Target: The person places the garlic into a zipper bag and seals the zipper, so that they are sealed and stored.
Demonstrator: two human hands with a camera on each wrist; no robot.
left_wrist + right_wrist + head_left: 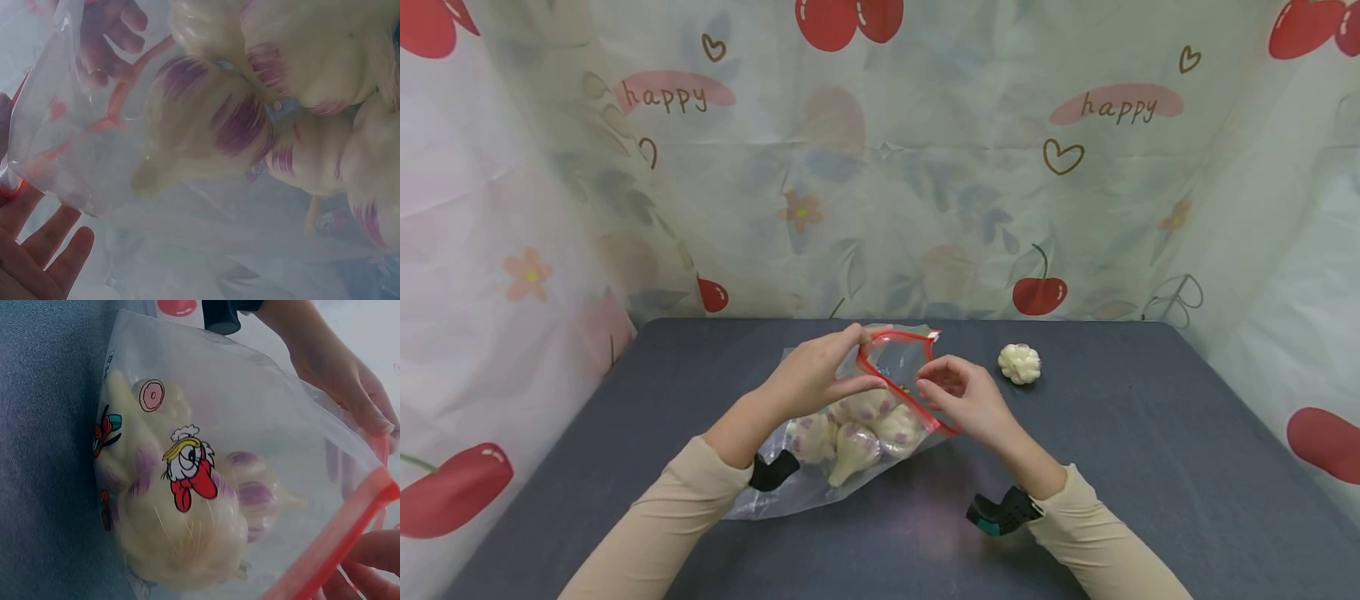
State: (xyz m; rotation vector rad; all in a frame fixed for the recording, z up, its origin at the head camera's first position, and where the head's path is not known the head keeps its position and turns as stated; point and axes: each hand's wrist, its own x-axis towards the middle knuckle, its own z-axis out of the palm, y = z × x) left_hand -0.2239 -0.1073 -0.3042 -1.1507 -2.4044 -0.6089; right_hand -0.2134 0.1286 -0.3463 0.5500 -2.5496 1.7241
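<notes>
A clear zip bag (805, 497) with a red-edged mouth lies at the table's middle, several purple-streaked garlic bulbs (856, 450) inside it. My left hand (820, 367) grips the mouth's left side between thumb and fingers, and the mouth gapes. At the right side of the mouth is my right hand (970, 400), its fingers loosely bent at the red strip (344, 540) with no bulb in them. Through the plastic, the left wrist view shows the right hand's fingers (119, 37) apart. Cartoon prints mark the bag in the right wrist view.
A white, knobbly garlic bulb (1019, 364) sits on the dark table (1150, 467), behind and right of the right hand. A curtain (887, 183) printed with cherries and flowers hangs behind the table and along both sides. Dark wrist mounts (1003, 510) are worn on both arms.
</notes>
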